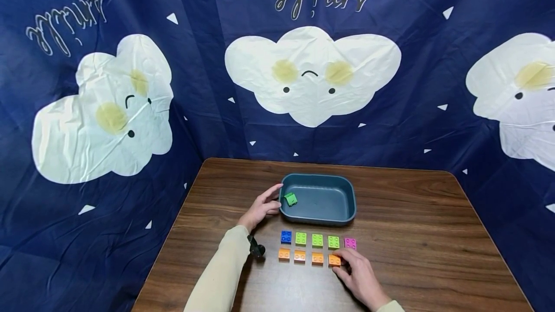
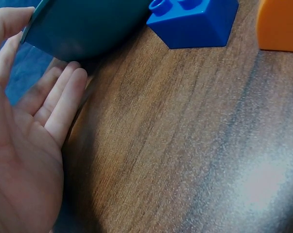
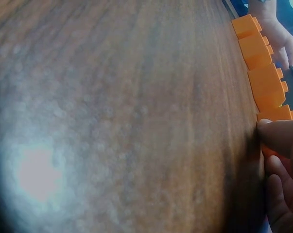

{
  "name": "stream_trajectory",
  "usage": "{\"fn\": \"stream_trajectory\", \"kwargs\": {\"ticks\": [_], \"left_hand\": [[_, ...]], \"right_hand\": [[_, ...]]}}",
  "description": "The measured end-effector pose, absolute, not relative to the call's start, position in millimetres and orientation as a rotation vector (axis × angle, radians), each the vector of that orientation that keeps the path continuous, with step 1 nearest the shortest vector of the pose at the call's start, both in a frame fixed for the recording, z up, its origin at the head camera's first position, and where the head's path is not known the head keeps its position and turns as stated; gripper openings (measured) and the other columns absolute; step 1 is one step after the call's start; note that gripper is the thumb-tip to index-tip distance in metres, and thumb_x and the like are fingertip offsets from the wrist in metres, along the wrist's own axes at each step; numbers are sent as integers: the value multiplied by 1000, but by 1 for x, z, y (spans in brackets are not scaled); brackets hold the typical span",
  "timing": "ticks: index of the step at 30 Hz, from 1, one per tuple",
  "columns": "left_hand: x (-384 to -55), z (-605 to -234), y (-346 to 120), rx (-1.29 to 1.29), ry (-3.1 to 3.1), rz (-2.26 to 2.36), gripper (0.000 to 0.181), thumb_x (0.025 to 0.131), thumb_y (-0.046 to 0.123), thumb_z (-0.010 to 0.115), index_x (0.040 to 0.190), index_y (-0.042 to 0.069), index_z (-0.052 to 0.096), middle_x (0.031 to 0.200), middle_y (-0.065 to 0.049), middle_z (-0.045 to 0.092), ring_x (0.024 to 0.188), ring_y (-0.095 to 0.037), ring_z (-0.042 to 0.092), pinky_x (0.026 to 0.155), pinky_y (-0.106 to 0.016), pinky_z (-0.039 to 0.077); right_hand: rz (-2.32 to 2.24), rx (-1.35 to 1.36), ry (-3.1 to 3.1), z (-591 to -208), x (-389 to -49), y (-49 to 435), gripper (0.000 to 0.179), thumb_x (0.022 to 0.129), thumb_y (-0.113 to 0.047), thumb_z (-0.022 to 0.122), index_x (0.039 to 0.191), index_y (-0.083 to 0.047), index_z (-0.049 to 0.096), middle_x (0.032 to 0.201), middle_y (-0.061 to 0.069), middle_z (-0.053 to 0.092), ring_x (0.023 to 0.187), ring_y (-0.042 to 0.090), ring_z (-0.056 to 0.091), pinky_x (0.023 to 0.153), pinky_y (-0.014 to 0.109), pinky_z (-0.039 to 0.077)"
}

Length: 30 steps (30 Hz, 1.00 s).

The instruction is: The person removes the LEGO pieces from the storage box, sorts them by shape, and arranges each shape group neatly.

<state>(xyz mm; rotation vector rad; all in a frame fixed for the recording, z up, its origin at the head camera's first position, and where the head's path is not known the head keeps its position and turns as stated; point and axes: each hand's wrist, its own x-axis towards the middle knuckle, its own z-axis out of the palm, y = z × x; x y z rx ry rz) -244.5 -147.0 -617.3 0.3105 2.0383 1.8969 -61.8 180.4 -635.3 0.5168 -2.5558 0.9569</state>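
My left hand (image 1: 260,207) touches the left side of a dark teal bin (image 1: 318,219) with its fingers mostly straight. In the left wrist view, fingertips meet the bin's rim (image 2: 31,30). Inside the bin, a green brick (image 1: 291,199) lies tilted at the left end. With thumb and fingers, my right hand (image 1: 359,273) pinches the rightmost orange brick (image 1: 334,260), which stands at the end of a front row of orange bricks. Part of that brick (image 3: 276,113) is hidden by the thumb in the right wrist view.
Behind the orange row stand a blue brick (image 1: 286,237), several lime green bricks (image 1: 317,240) and a pink brick (image 1: 350,243) beside my right hand. The wooden table (image 1: 433,235) meets a dark blue cloth (image 1: 199,124) with clouds at the back and sides.
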Motion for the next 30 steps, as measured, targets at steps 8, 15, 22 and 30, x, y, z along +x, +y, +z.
{"fn": "stream_trajectory", "kwargs": {"ticks": [8, 15, 22, 30], "left_hand": [[-245, -618, -147, 306, 2046, 1892, 66, 101, 6, 63, 162, 23, 44, 160, -19, 48, 133, -36, 60, 97, -42, 59], [-245, -618, -148, 299, 2058, 1883, 66, 101, 7, 63, 161, 24, 44, 159, -20, 49, 132, -34, 60, 95, -40, 59], [-245, -618, -149, 287, 2049, 1892, 67, 99, 6, 64, 161, 24, 45, 158, -20, 49, 129, -32, 62, 94, -39, 60], [-247, -621, -149, 316, 2051, 1875, 66, 102, 8, 63, 163, 22, 43, 160, -22, 46, 136, -37, 57, 100, -45, 57]], "right_hand": [[972, 468, -2587, -635, -61, 180, 42, 67, -2, 96, 102, -15, 77, 99, -7, 71, 89, -1, 62, 73, 27, 56], [955, 500, -2574, -634, -61, 181, 46, 66, -3, 97, 106, -12, 76, 102, -4, 72, 88, 1, 63, 73, 26, 55], [1026, 498, -2615, -629, -58, 186, 49, 67, -1, 96, 110, -12, 75, 105, -3, 71, 85, 1, 62, 68, 23, 56], [1056, 551, -2583, -619, -54, 194, 49, 68, 0, 96, 112, -9, 75, 101, -3, 70, 80, 2, 62, 64, 19, 54]]}}
